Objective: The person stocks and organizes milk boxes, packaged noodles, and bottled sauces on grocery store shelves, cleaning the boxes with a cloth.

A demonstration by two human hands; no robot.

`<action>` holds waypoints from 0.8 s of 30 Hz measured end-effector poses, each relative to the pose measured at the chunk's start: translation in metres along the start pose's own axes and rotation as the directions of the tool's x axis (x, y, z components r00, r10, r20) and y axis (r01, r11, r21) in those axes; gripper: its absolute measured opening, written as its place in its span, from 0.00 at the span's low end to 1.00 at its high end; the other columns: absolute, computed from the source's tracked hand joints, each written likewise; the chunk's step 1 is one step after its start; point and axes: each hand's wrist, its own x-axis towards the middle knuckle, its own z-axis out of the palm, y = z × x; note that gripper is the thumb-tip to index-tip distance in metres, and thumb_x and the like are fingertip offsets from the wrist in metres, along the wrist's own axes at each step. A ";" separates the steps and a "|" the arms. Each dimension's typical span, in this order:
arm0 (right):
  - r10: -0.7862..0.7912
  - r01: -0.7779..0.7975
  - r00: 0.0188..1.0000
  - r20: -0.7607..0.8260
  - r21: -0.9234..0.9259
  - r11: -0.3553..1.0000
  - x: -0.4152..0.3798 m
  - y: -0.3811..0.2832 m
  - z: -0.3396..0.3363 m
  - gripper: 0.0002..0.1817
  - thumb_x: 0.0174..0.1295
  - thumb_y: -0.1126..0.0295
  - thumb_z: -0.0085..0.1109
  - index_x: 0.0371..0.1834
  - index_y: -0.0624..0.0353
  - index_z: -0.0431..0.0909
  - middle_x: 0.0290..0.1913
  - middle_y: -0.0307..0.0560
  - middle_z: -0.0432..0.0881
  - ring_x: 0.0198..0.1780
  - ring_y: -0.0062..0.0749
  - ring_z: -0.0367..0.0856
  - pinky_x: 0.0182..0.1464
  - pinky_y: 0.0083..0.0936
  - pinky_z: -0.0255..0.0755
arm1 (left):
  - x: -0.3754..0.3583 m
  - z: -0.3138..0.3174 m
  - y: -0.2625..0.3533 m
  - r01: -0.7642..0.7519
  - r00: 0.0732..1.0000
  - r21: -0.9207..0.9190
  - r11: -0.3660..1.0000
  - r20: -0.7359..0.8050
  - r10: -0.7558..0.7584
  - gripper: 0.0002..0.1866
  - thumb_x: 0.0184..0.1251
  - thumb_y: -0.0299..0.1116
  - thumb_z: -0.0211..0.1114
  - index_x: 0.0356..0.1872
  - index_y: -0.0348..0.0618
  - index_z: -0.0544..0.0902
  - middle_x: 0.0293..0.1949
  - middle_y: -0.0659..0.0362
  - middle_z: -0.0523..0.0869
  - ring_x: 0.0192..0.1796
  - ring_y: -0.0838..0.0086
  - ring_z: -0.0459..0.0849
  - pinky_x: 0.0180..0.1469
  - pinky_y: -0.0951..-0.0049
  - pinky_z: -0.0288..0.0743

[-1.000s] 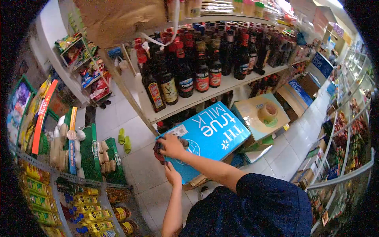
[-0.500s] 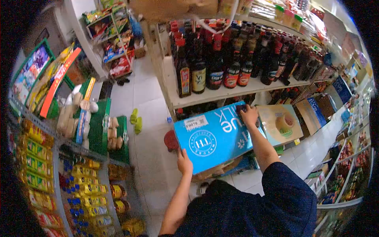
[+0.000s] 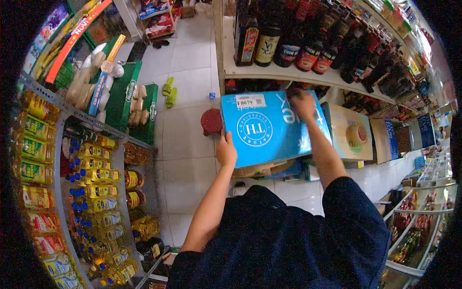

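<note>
Prob. a wiping step: blue box (image 3: 276, 132) sits just below bottle shelf (image 3: 269, 72), L hand (image 3: 226, 151) at its edge (grip unclear), R hand (image 3: 302, 103) clutching dark cloth-like smth (image 3: 294, 90) shelf-side; next stroke needs box steady.

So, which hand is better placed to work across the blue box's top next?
Probably the right hand: it is over the top, near the white lettering, with a dark, blurred item. The left hand is at the blue box's left edge, better suited to steadying.
</note>
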 end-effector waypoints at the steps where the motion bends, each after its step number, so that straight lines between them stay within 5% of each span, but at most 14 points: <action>1: 0.277 -0.277 0.961 0.026 -0.002 0.961 -0.015 0.000 -0.044 0.26 0.43 0.55 0.60 0.47 0.55 0.74 0.44 0.56 0.76 0.41 0.52 0.75 0.45 0.40 0.68 | -0.003 0.001 -0.001 0.011 1.000 0.002 1.000 0.009 -0.011 0.26 0.64 0.53 0.42 0.48 0.41 0.74 0.40 0.44 0.79 0.43 0.50 0.76 0.45 0.56 0.67; 2: 0.260 -0.313 0.943 -0.208 -0.287 0.905 -0.019 0.036 -0.044 0.23 0.47 0.56 0.58 0.46 0.52 0.75 0.38 0.58 0.78 0.39 0.47 0.77 0.38 0.38 0.71 | -0.001 0.001 0.001 0.012 1.000 0.018 1.000 -0.007 -0.012 0.26 0.64 0.53 0.42 0.49 0.42 0.74 0.40 0.44 0.79 0.43 0.50 0.76 0.45 0.56 0.67; 3: 0.195 -0.251 0.935 -0.296 -0.163 0.954 -0.027 0.039 -0.050 0.23 0.45 0.54 0.60 0.45 0.53 0.76 0.38 0.60 0.77 0.39 0.48 0.77 0.38 0.38 0.71 | 0.000 0.000 0.003 0.015 1.000 0.036 0.999 -0.022 -0.014 0.26 0.64 0.53 0.42 0.49 0.43 0.74 0.40 0.44 0.79 0.43 0.50 0.77 0.45 0.57 0.67; 6: 0.146 -0.212 0.960 -0.239 -0.278 0.937 -0.044 0.012 -0.040 0.23 0.44 0.55 0.60 0.43 0.53 0.76 0.34 0.57 0.76 0.38 0.50 0.75 0.41 0.39 0.69 | -0.002 -0.001 0.003 -0.027 0.999 0.106 0.994 -0.023 0.030 0.28 0.65 0.54 0.38 0.57 0.48 0.68 0.39 0.45 0.80 0.43 0.51 0.77 0.44 0.55 0.68; 8: 0.053 -0.051 0.998 -0.038 0.037 0.998 -0.051 -0.034 -0.014 0.22 0.43 0.56 0.61 0.42 0.55 0.76 0.35 0.55 0.78 0.39 0.49 0.75 0.42 0.39 0.69 | 0.000 -0.001 0.002 -0.019 1.000 0.075 0.997 -0.001 0.019 0.28 0.65 0.54 0.39 0.57 0.48 0.69 0.39 0.45 0.80 0.43 0.51 0.77 0.44 0.55 0.68; 11: -0.285 0.279 0.958 0.032 0.120 0.953 -0.097 -0.148 0.015 0.22 0.38 0.62 0.62 0.41 0.53 0.77 0.37 0.53 0.78 0.42 0.48 0.74 0.45 0.39 0.68 | 0.006 0.002 -0.008 -0.054 0.998 0.025 0.998 0.019 0.054 0.27 0.65 0.53 0.39 0.56 0.47 0.70 0.40 0.45 0.80 0.44 0.51 0.77 0.44 0.56 0.68; 13: -0.384 0.381 0.923 0.016 0.089 0.920 -0.141 -0.198 0.030 0.22 0.38 0.61 0.63 0.41 0.52 0.76 0.36 0.51 0.76 0.42 0.47 0.72 0.45 0.39 0.67 | 0.003 0.004 -0.011 -0.055 0.998 0.007 0.998 -0.027 0.055 0.26 0.65 0.51 0.39 0.55 0.46 0.71 0.42 0.47 0.80 0.45 0.51 0.76 0.46 0.57 0.67; 14: -0.426 0.425 0.905 0.001 0.069 0.903 -0.154 -0.208 0.030 0.23 0.38 0.61 0.63 0.41 0.51 0.76 0.36 0.50 0.75 0.42 0.46 0.72 0.45 0.39 0.67 | 0.007 0.004 -0.019 -0.006 0.997 -0.108 0.994 0.074 0.014 0.26 0.66 0.51 0.39 0.55 0.45 0.71 0.45 0.48 0.79 0.47 0.52 0.76 0.48 0.59 0.66; 17: -0.389 0.375 0.917 0.084 0.144 0.916 -0.155 -0.163 0.004 0.22 0.38 0.61 0.62 0.42 0.51 0.76 0.35 0.51 0.73 0.42 0.46 0.71 0.44 0.38 0.67 | 0.008 0.005 -0.019 -0.047 0.999 -0.067 0.997 0.023 0.049 0.26 0.66 0.51 0.39 0.55 0.44 0.71 0.49 0.49 0.77 0.51 0.54 0.74 0.51 0.61 0.65; 19: -0.185 0.173 0.980 0.078 0.134 0.976 -0.144 -0.106 -0.031 0.24 0.39 0.63 0.61 0.44 0.52 0.76 0.39 0.53 0.75 0.45 0.48 0.71 0.46 0.39 0.67 | 0.008 0.004 -0.016 -0.002 0.997 -0.092 0.996 0.071 0.009 0.27 0.66 0.51 0.39 0.55 0.43 0.71 0.49 0.49 0.76 0.51 0.54 0.74 0.52 0.60 0.65; 20: -0.100 0.102 0.994 -0.054 0.034 0.994 -0.138 -0.053 -0.030 0.22 0.39 0.64 0.60 0.44 0.52 0.76 0.38 0.54 0.77 0.42 0.46 0.73 0.45 0.37 0.68 | 0.005 0.004 -0.015 -0.006 0.996 -0.094 0.996 0.085 0.014 0.27 0.66 0.51 0.39 0.55 0.43 0.71 0.49 0.49 0.76 0.51 0.54 0.74 0.52 0.60 0.65; 22: 0.127 -0.114 0.990 -0.059 0.188 0.976 -0.137 0.010 -0.078 0.21 0.42 0.63 0.61 0.43 0.53 0.77 0.35 0.55 0.77 0.35 0.44 0.76 0.39 0.35 0.70 | 0.003 0.002 -0.011 -0.079 0.997 -0.084 0.993 0.013 0.081 0.26 0.66 0.51 0.39 0.54 0.43 0.72 0.48 0.48 0.77 0.50 0.53 0.74 0.51 0.59 0.65; 23: 0.288 -0.282 0.926 -0.243 0.058 0.958 -0.147 0.039 -0.084 0.20 0.42 0.62 0.61 0.41 0.53 0.77 0.32 0.55 0.77 0.34 0.46 0.76 0.37 0.38 0.69 | 0.002 -0.002 -0.005 0.019 0.997 -0.027 0.999 0.072 -0.017 0.27 0.66 0.51 0.40 0.55 0.42 0.70 0.52 0.48 0.74 0.53 0.54 0.72 0.52 0.59 0.64; 24: 0.275 -0.322 0.849 -0.452 -0.029 0.946 -0.152 0.043 -0.083 0.18 0.42 0.61 0.61 0.39 0.51 0.78 0.31 0.54 0.76 0.35 0.47 0.75 0.37 0.39 0.68 | 0.002 0.000 -0.006 0.009 0.997 -0.025 1.000 0.078 -0.007 0.27 0.66 0.51 0.40 0.55 0.42 0.70 0.52 0.48 0.74 0.53 0.54 0.72 0.52 0.59 0.64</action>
